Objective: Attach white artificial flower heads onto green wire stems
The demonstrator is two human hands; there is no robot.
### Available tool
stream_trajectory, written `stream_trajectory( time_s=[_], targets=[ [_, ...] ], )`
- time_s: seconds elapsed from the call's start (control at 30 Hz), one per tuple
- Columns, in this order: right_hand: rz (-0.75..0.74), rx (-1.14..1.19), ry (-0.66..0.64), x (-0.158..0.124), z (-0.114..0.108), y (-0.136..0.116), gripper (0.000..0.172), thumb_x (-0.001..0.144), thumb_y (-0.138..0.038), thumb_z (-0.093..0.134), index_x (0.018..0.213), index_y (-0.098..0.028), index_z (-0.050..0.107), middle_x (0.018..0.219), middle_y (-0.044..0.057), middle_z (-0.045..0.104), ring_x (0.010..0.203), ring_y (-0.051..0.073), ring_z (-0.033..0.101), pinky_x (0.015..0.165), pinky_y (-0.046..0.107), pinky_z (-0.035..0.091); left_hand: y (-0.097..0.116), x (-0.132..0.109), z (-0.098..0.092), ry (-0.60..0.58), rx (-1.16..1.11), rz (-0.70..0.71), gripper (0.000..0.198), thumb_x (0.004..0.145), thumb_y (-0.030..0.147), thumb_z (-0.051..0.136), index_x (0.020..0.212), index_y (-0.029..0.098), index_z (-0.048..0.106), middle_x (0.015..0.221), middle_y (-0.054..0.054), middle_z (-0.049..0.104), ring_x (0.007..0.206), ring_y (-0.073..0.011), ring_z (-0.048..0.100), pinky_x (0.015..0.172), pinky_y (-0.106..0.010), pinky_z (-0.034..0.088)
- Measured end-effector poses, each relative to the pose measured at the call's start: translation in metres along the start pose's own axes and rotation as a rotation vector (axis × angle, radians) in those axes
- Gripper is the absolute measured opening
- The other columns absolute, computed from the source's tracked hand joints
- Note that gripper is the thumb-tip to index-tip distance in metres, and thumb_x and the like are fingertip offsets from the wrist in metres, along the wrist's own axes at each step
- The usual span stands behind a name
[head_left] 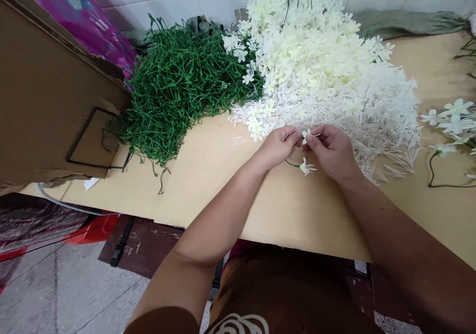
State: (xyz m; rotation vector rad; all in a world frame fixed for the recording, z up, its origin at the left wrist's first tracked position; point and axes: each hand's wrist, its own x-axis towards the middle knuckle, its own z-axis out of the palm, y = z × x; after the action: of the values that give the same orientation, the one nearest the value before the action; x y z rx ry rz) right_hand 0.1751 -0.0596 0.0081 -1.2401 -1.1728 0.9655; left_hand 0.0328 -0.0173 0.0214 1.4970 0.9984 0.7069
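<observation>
My left hand (278,147) is closed in a pinch on a green artificial flower stem, mostly hidden by the fingers. One branch of that stem curves out below and ends in a white artificial flower (307,167) with thin stamens. Facing it, my right hand (333,151) pinches a small white flower head (305,135) between thumb and fingers. Both sets of fingertips nearly meet around this flower head. Just behind my hands lies a heap of thin white stamen pieces (386,120), and white-yellow petals (316,51) are piled on and behind it.
A tangled pile of green stems (186,71) lies at left, beside a cardboard box (55,86) and a purple plastic bag (100,31). Finished-looking flower sprigs (455,120) rest at the right of the wooden table (219,180). A tiled wall (219,1) stands behind.
</observation>
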Motion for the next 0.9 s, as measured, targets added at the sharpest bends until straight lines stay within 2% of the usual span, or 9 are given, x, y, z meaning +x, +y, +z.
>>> stream_trajectory(
  time_s=[0.2,0.43,0.6,0.7,0.77,0.83,0.9],
  targets=[
    [-0.092,0.002,0.049,-0.007,0.009,0.006,0.049,0.067,-0.067,0.074,0.074,-0.023,0.055,0.062,-0.001,0.066,0.057,0.015,0.064,0.057,0.030,0.053,-0.003,0.000,0.008,-0.013,-0.181,0.008,0.031,0.090,0.018,0.054,0.059,0.016,0.050,0.059,0.003,0.052,0.060,-0.0091,0.044,0.064,-0.024,0.033],
    [-0.080,0.023,0.012,-0.007,0.007,-0.001,0.049,0.069,-0.067,0.073,0.074,-0.024,0.053,0.062,-0.002,0.064,0.058,0.015,0.064,0.063,0.033,0.056,-0.002,-0.001,0.006,-0.077,-0.224,0.047,0.033,0.088,0.031,0.062,0.061,0.015,0.050,0.058,0.004,0.049,0.058,-0.0075,0.040,0.061,-0.022,0.033],
    [-0.049,0.058,-0.034,-0.006,0.004,-0.002,0.044,0.069,-0.060,0.078,0.074,-0.023,0.055,0.062,-0.002,0.062,0.060,0.015,0.063,0.067,0.034,0.055,-0.003,-0.003,0.007,-0.051,-0.205,0.053,0.036,0.090,0.032,0.058,0.060,0.016,0.047,0.057,0.005,0.043,0.057,-0.0076,0.037,0.061,-0.022,0.032],
    [-0.069,0.007,-0.041,-0.008,0.001,0.001,0.041,0.071,-0.056,0.078,0.075,-0.023,0.055,0.064,-0.002,0.060,0.060,0.014,0.059,0.061,0.031,0.050,-0.003,-0.002,0.007,-0.050,-0.134,0.051,0.034,0.089,0.024,0.057,0.058,0.016,0.047,0.056,0.005,0.040,0.056,-0.0080,0.035,0.058,-0.023,0.029],
    [-0.082,-0.048,-0.037,-0.008,-0.001,0.003,0.040,0.072,-0.055,0.078,0.075,-0.023,0.055,0.063,-0.003,0.057,0.055,0.012,0.053,0.052,0.028,0.042,-0.002,-0.002,0.008,-0.066,-0.110,0.065,0.034,0.089,0.018,0.054,0.056,0.016,0.045,0.054,0.005,0.038,0.055,-0.0084,0.034,0.057,-0.024,0.028],
    [-0.093,-0.098,-0.032,-0.009,-0.001,0.006,0.038,0.073,-0.053,0.077,0.074,-0.023,0.054,0.061,-0.004,0.053,0.050,0.010,0.045,0.047,0.027,0.034,-0.003,-0.001,0.008,-0.084,-0.101,0.080,0.036,0.089,0.016,0.053,0.055,0.017,0.043,0.053,0.005,0.036,0.054,-0.0085,0.033,0.057,-0.024,0.028],
    [-0.092,-0.128,-0.020,-0.009,-0.001,0.007,0.036,0.074,-0.051,0.076,0.074,-0.023,0.053,0.059,-0.005,0.050,0.049,0.010,0.040,0.046,0.027,0.032,-0.003,-0.001,0.008,-0.084,-0.109,0.087,0.036,0.089,0.018,0.055,0.055,0.017,0.043,0.053,0.005,0.036,0.054,-0.0083,0.033,0.057,-0.023,0.028]
  ],
)
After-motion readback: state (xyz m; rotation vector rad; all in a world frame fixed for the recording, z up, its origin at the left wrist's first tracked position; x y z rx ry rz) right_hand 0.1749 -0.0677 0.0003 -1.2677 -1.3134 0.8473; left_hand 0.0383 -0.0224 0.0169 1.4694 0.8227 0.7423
